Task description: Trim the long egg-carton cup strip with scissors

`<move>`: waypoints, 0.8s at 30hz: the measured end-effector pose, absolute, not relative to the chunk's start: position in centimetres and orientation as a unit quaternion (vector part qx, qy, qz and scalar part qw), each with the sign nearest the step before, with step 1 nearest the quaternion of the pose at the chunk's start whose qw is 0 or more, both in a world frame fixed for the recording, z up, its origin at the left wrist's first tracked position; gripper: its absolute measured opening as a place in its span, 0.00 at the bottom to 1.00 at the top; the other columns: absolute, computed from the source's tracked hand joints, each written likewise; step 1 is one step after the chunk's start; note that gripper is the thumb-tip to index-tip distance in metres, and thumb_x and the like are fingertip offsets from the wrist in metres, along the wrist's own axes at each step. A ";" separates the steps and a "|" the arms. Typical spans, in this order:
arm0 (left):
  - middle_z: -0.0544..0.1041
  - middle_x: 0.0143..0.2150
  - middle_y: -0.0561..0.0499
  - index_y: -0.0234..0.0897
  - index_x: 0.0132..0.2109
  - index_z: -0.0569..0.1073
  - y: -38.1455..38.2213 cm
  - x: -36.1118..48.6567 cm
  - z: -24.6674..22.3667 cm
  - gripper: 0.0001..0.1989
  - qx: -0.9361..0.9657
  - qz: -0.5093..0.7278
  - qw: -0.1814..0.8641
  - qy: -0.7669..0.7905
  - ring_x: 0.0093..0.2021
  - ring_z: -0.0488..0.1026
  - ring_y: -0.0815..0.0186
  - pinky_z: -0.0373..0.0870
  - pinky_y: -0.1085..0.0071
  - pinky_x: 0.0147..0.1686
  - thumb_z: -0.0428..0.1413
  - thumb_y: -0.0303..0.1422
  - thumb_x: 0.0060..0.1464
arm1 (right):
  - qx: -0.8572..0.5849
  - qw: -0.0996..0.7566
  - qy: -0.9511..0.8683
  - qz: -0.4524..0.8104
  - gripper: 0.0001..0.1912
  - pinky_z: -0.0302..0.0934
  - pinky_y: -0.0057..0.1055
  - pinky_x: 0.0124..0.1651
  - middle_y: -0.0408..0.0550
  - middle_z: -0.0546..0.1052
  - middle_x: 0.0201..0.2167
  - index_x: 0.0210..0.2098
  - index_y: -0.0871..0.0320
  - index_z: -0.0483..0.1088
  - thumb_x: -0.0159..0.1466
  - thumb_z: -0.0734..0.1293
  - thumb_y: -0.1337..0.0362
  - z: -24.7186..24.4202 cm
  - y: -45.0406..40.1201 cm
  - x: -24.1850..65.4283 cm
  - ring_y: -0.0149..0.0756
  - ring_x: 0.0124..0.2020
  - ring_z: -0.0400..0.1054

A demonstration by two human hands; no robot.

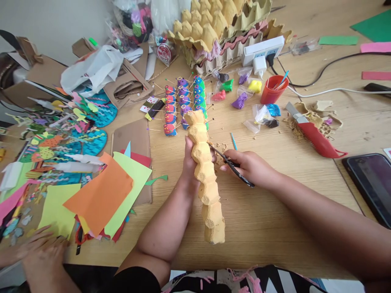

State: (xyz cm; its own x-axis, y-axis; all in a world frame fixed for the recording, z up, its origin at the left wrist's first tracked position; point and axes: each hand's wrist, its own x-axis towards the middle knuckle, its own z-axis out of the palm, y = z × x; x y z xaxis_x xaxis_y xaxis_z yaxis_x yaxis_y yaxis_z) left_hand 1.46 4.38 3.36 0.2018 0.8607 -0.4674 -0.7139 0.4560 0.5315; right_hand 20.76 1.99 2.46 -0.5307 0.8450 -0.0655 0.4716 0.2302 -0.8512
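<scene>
My left hand (pixel 190 160) is closed round the upper part of a long yellow strip of egg carton (pixel 207 179), which stretches down toward my lap. Part of that hand is hidden behind the strip. In my right hand (pixel 249 165) is a pair of black-handled scissors (pixel 241 175), its blades touching the strip's right edge near the top. Small trimmed crumbs lie on the table beside the blades. Just beyond the strip stand rows of painted egg-carton caterpillars (pixel 184 99) in red, purple and green-blue, with pins sticking out.
A red box cutter (pixel 317 136) rests by carton scraps (pixel 324 112). A phone (pixel 371 183) lies at right. Stacked egg trays (pixel 210 30), a power strip (pixel 264 49) and a red cup (pixel 273 89) stand behind. Coloured paper (pixel 100 191) and another person's hands (pixel 45 248) are at left.
</scene>
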 end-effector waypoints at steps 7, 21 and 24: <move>0.63 0.17 0.53 0.38 0.23 0.71 4.5 1.3 3.5 0.38 0.102 0.522 0.770 0.353 0.16 0.58 0.71 0.57 0.73 0.17 0.42 0.64 0.66 | -0.474 0.185 -0.764 0.397 0.21 0.49 0.31 0.33 0.43 0.73 0.24 0.40 0.52 0.69 0.70 0.61 0.40 2.6 1.5 20.3 0.37 0.27 0.65; 0.64 0.16 0.53 0.40 0.25 0.70 4.7 0.1 3.1 0.29 0.109 0.492 0.788 0.353 0.14 0.58 0.69 0.52 0.70 0.18 0.50 0.53 0.69 | -0.359 0.241 -0.678 0.594 0.23 0.57 0.29 0.34 0.41 0.69 0.29 0.41 0.56 0.69 0.66 0.70 0.42 3.0 2.1 21.6 0.33 0.30 0.63; 0.61 0.15 0.54 0.40 0.22 0.66 4.9 -0.1 3.1 0.28 0.081 0.502 0.791 0.339 0.13 0.54 0.71 0.48 0.70 0.17 0.52 0.48 0.69 | -0.336 0.223 -0.693 0.598 0.23 0.57 0.30 0.34 0.42 0.70 0.31 0.41 0.56 0.69 0.66 0.70 0.42 3.3 2.0 21.7 0.33 0.31 0.63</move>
